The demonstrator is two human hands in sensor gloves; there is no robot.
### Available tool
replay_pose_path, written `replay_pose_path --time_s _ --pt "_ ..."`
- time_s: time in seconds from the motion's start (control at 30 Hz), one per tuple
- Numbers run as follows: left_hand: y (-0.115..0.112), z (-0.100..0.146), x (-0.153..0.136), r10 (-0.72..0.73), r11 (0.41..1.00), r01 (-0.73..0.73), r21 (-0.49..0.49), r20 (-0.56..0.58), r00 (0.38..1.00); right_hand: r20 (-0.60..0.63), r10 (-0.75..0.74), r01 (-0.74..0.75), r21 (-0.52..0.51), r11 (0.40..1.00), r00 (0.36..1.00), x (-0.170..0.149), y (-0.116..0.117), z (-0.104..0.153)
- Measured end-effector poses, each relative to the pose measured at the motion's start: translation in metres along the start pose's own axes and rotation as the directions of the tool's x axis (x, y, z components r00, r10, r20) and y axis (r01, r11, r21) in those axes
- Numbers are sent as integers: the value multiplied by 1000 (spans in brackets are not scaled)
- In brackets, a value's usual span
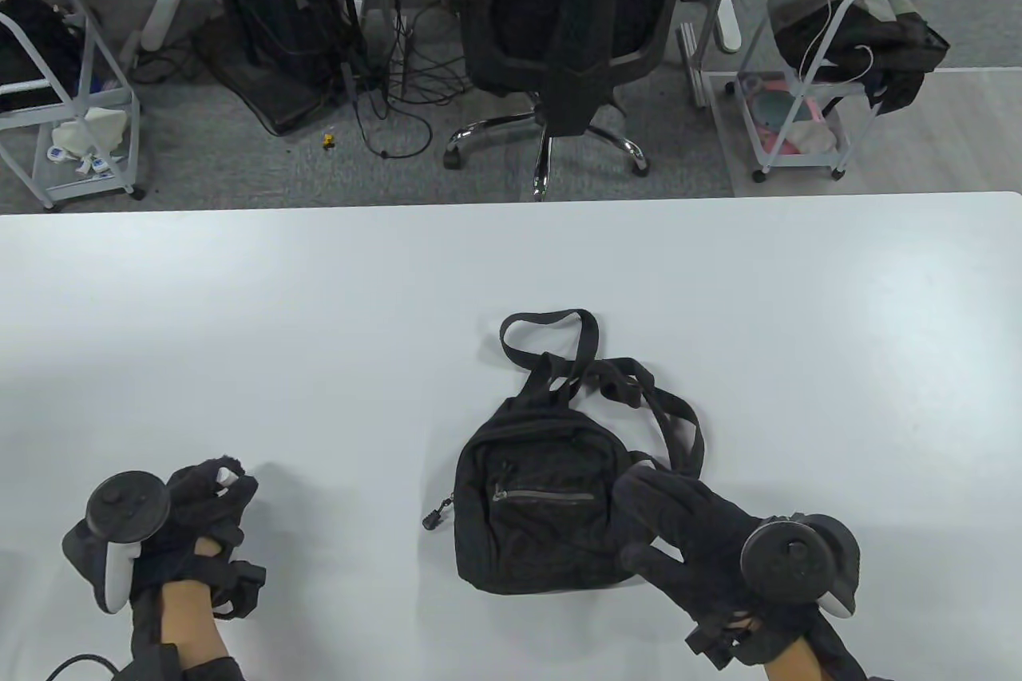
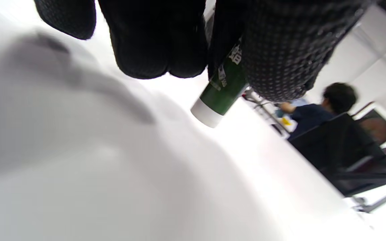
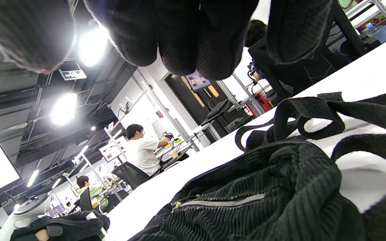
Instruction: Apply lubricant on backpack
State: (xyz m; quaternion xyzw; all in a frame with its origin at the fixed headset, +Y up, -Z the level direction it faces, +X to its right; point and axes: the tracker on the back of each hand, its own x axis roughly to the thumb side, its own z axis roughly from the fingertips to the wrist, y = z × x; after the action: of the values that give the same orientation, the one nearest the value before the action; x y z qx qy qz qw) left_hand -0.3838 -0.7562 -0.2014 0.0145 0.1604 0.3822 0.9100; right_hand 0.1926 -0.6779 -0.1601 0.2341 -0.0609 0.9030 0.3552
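Observation:
A small black backpack (image 1: 531, 505) lies flat on the white table (image 1: 239, 314), front pocket zipper (image 1: 543, 495) facing up, straps trailing toward the far side. My right hand (image 1: 667, 525) is at the bag's right edge with fingers loosely spread and holds nothing; in the right wrist view its fingers (image 3: 186, 36) hang just above the backpack (image 3: 263, 201). My left hand (image 1: 219, 489) rests on the table well left of the bag and grips a green lubricant tube (image 2: 226, 87) with a white cap (image 2: 208, 113). The cap tip also shows in the table view (image 1: 226, 477).
A zipper pull (image 1: 435, 517) sticks out from the bag's left side. Beyond the table's far edge stand a black office chair (image 1: 575, 26), wire carts (image 1: 798, 98) and cables on the floor.

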Motion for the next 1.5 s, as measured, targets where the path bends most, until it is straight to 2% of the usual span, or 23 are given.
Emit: replay_pose_path --time_s 0.13,0.23,0.37,0.5,0.67,0.8,0.87,1.0,1.13,1.2,1.27,1.43,1.5 --pt "-2 8 38 78 997 -74 -30 165 983 -9 -5 5 -1 1000 1000 -1 -1 -1" --pt "-9 22 76 101 995 -97 -29 300 949 -14 -5 5 1 1000 1000 -2 -1 -1" --pt "-24 40 121 139 988 -92 -122 459 877 -18 -6 6 3 1000 1000 -1 -1 -3" --pt "-43 55 166 232 970 -157 -186 516 825 -26 3 -3 19 1000 1000 0 0 -12" --pt "-72 74 208 238 961 -105 -256 572 785 -35 1 -2 -15 1000 999 15 -9 -27" --pt "-87 87 219 137 981 -13 -196 638 758 -9 9 -9 -12 1000 1000 39 -9 -43" --pt "-91 91 220 115 988 -17 -153 665 738 -13 14 -14 6 1000 1000 47 -3 -54" --pt "-91 97 221 109 987 5 -158 704 702 -17 -6 6 12 1000 1000 49 23 -66" --pt "-102 104 224 25 993 68 -96 738 675 -10 -61 61 -22 998 998 44 47 -70" --pt "-109 109 227 -47 991 124 -48 745 666 -12 -41 41 -9 999 999 47 49 -71" --pt "-114 114 229 -101 986 165 -9 755 647 -11 -37 36 -41 998 999 50 51 -70" --pt "-117 120 230 -119 991 130 44 751 650 -12 66 -67 -138 988 998 58 50 -62" --pt "-117 120 231 -85 995 97 28 747 659 -22 102 -104 -144 984 995 59 51 -59"
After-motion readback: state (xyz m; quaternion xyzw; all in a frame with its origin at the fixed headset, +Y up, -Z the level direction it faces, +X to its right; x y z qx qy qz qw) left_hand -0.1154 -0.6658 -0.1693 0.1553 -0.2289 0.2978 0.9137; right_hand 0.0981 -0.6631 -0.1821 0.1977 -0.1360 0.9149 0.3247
